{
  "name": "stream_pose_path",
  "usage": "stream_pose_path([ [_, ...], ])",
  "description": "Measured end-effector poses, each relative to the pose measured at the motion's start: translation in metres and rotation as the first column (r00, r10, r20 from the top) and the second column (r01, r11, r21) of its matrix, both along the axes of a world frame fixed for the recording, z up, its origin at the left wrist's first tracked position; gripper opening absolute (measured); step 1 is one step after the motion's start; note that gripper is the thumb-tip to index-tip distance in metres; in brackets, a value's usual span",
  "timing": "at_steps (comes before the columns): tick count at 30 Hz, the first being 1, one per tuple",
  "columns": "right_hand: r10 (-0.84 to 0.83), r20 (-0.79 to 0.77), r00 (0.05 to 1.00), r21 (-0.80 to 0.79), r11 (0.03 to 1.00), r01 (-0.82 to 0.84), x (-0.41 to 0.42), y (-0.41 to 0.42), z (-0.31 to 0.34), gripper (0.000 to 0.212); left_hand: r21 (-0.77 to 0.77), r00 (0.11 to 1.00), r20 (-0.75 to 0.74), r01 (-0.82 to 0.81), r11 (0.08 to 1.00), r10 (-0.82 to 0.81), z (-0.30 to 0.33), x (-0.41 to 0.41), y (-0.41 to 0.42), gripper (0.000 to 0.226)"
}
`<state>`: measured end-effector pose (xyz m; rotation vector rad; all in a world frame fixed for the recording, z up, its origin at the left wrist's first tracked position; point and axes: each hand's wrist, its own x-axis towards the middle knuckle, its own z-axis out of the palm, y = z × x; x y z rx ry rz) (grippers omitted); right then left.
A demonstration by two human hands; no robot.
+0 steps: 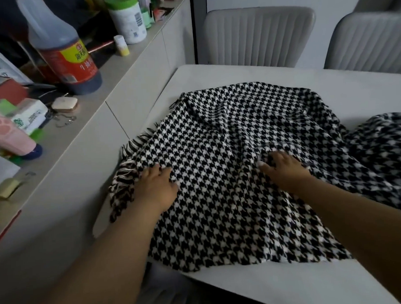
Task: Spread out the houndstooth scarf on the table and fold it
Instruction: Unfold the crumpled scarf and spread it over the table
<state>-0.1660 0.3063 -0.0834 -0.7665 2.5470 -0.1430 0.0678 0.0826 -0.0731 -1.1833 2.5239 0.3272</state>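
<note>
The black-and-white houndstooth scarf point(235, 132) lies rumpled across the white table point(281, 284), its fringed end hanging over the table's left edge. More of it is bunched at the right. My left hand point(156, 188) rests on the cloth near the fringe, fingers curled into the fabric. My right hand point(285, 171) presses on the scarf's middle, fingers bent and pinching a ridge of cloth. Wrinkles run away from both hands toward the far edge.
A grey sideboard point(127, 86) runs along the left, close to the table. On it stand a large soy sauce bottle point(61, 50), a white canister with a green lid point(127, 17), a pink tube point(9, 135) and small clutter. Two ribbed grey chairs point(259, 36) stand behind the table.
</note>
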Motion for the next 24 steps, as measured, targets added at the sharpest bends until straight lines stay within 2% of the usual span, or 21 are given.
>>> stream_pose_path([
  [1,-0.012,0.058,0.998,0.004,1.0,0.011,-0.012,0.006,-0.002,0.081,0.062,0.997,0.068,-0.05,0.997,0.046,-0.004,-0.002,0.0,0.063],
  [3,-0.086,0.135,0.987,-0.064,0.993,0.095,-0.032,0.017,0.002,0.077,0.076,0.984,0.139,-0.125,0.989,0.114,-0.008,-0.005,-0.003,0.064],
  [5,-0.147,0.087,0.985,-0.178,0.971,0.16,-0.041,0.029,0.009,0.075,0.085,0.978,0.123,-0.177,0.98,0.166,-0.005,-0.008,-0.005,0.064],
  [7,-0.086,-0.161,0.983,-0.32,0.947,0.03,-0.027,0.045,0.017,0.058,-0.027,0.991,0.035,-0.13,0.991,0.131,-0.003,-0.008,-0.001,0.061],
  [8,-0.01,-0.265,0.964,-0.372,0.924,-0.092,-0.014,0.055,0.02,0.045,-0.128,0.997,-0.059,-0.047,0.991,0.04,-0.004,-0.007,0.004,0.056],
  [9,0.088,-0.302,0.949,-0.392,0.896,-0.208,0.0,0.068,0.022,0.036,-0.212,0.979,-0.18,0.056,0.976,-0.096,-0.005,-0.007,0.01,0.047],
  [10,0.209,-0.282,0.936,-0.384,0.87,-0.31,0.013,0.081,0.024,0.033,-0.233,0.925,-0.309,0.154,0.96,-0.223,-0.004,-0.007,0.019,0.036],
  [12,0.439,-0.228,0.869,-0.3,0.818,-0.491,0.033,0.109,0.022,0.035,-0.077,0.841,-0.422,0.338,0.938,-0.338,0.005,-0.009,0.045,0.025],
  [14,0.599,-0.237,0.765,-0.152,0.755,-0.638,0.041,0.132,0.013,0.046,0.174,0.836,-0.394,0.475,0.863,-0.381,0.016,-0.013,0.079,0.03],
  [16,0.666,-0.242,0.705,-0.049,0.718,-0.695,0.042,0.147,0.002,0.049,0.3,0.806,-0.324,0.584,0.755,-0.495,0.02,-0.015,0.113,0.043],
  [17,0.655,-0.242,0.716,-0.082,0.722,-0.687,0.04,0.151,-0.003,0.039,0.3,0.765,-0.263,0.643,0.704,-0.587,0.019,-0.016,0.127,0.055],
  [18,0.611,-0.177,0.771,-0.146,0.759,-0.635,0.038,0.152,-0.004,0.024,0.276,0.716,-0.217,0.697,0.662,-0.664,0.015,-0.017,0.138,0.062],
  [19,0.542,-0.113,0.833,-0.213,0.805,-0.553,0.036,0.152,-0.001,0.011,0.256,0.69,-0.204,0.723,0.642,-0.695,0.01,-0.018,0.144,0.057],
  [20,0.445,-0.024,0.895,-0.261,0.862,-0.435,0.032,0.152,0.005,0.002,0.266,0.701,-0.247,0.712,0.649,-0.669,0.008,-0.02,0.146,0.041],
  [21,0.325,0.103,0.94,-0.281,0.916,-0.286,0.027,0.149,0.012,0.006,0.333,0.757,-0.295,0.654,0.679,-0.584,0.009,-0.022,0.145,0.025],
  [22,0.228,0.237,0.944,-0.273,0.948,-0.16,0.023,0.148,0.02,0.012,0.435,0.829,-0.33,0.559,0.706,-0.452,0.012,-0.026,0.142,0.017],
  [24,0.129,0.35,0.928,-0.24,0.97,-0.045,0.016,0.149,0.034,0.025,0.686,0.941,-0.286,0.331,0.648,-0.178,0.023,-0.031,0.138,0.027],
])
